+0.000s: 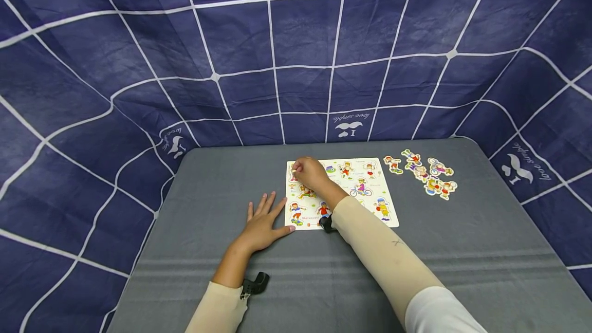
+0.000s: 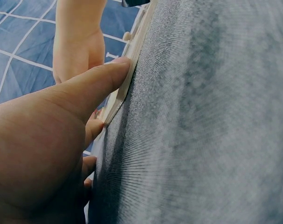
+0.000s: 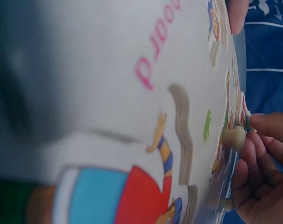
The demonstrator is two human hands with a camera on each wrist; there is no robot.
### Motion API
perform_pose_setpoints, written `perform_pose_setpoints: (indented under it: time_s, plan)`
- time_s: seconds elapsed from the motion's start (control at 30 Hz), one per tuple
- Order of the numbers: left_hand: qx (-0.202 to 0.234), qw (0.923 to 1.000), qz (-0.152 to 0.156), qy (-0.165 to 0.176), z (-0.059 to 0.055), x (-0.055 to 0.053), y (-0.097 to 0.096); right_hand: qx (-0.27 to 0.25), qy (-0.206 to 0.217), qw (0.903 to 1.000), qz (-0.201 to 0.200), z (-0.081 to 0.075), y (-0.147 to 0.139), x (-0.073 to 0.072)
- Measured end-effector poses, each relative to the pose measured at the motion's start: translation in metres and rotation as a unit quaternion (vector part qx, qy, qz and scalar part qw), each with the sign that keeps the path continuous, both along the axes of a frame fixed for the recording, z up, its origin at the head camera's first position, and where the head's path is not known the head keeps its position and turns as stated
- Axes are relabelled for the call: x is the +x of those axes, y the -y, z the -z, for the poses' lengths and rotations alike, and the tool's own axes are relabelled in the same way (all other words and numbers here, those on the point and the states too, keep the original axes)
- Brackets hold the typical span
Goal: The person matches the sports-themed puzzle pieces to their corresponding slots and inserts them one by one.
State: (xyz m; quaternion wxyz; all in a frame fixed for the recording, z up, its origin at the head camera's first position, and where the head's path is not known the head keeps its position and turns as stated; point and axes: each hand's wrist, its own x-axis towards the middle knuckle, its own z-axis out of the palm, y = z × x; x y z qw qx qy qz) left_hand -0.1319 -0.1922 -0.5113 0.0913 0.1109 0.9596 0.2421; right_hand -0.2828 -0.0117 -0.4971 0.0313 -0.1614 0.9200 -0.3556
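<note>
A white wooden puzzle board (image 1: 390,215) with printed sports figures lies on the grey table. Over its far left corner my right hand (image 1: 312,174) pinches a small puzzle piece (image 3: 244,107) between thumb and fingertips, at the board's surface. The hand mostly hides that piece in the head view. Close by, a wooden knob (image 3: 236,138) rises from a seated figure. My left hand (image 1: 261,227) lies with fingers spread on the table, left of the board. Its thumb (image 2: 118,70) and index fingertip touch the board's edge.
Several loose figure pieces (image 1: 439,187) lie in a cluster on the table right of the board, one piece (image 1: 393,165) near its far right corner. A blue curtain with white lines (image 1: 300,91) hangs behind and beside the grey table (image 1: 222,189).
</note>
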Motion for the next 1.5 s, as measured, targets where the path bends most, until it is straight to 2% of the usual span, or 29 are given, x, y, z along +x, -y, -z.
perform_pose_setpoints:
  time_s: [0.23, 0.6, 0.83, 1.1, 1.33, 1.5]
  plan:
    - [-0.005, 0.9999, -0.002, 0.014, -0.001, 0.001, 0.000, 0.019, 0.008, 0.9997, -0.012, 0.000, 0.003, -0.003]
    - [-0.004, 0.9998, -0.004, 0.017, 0.000, -0.001, -0.001, 0.047, 0.010, 0.9988, 0.004, -0.002, 0.005, -0.004]
    - [-0.005, 0.9998, -0.004, 0.018, 0.000, -0.002, -0.001, 0.036, 0.011, 0.9993, 0.000, -0.002, 0.005, -0.004]
    - [-0.002, 0.9998, -0.002, 0.018, -0.001, 0.000, -0.001, 0.033, 0.031, 0.9990, -0.002, -0.004, 0.003, -0.003]
    - [-0.002, 0.9999, -0.004, 0.015, 0.000, 0.000, -0.001, -0.023, 0.048, 0.9985, 0.014, -0.006, -0.004, -0.002]
    - [-0.004, 0.9999, -0.005, 0.016, 0.002, 0.000, 0.000, -0.068, 0.053, 0.9960, 0.027, -0.014, -0.013, 0.002]
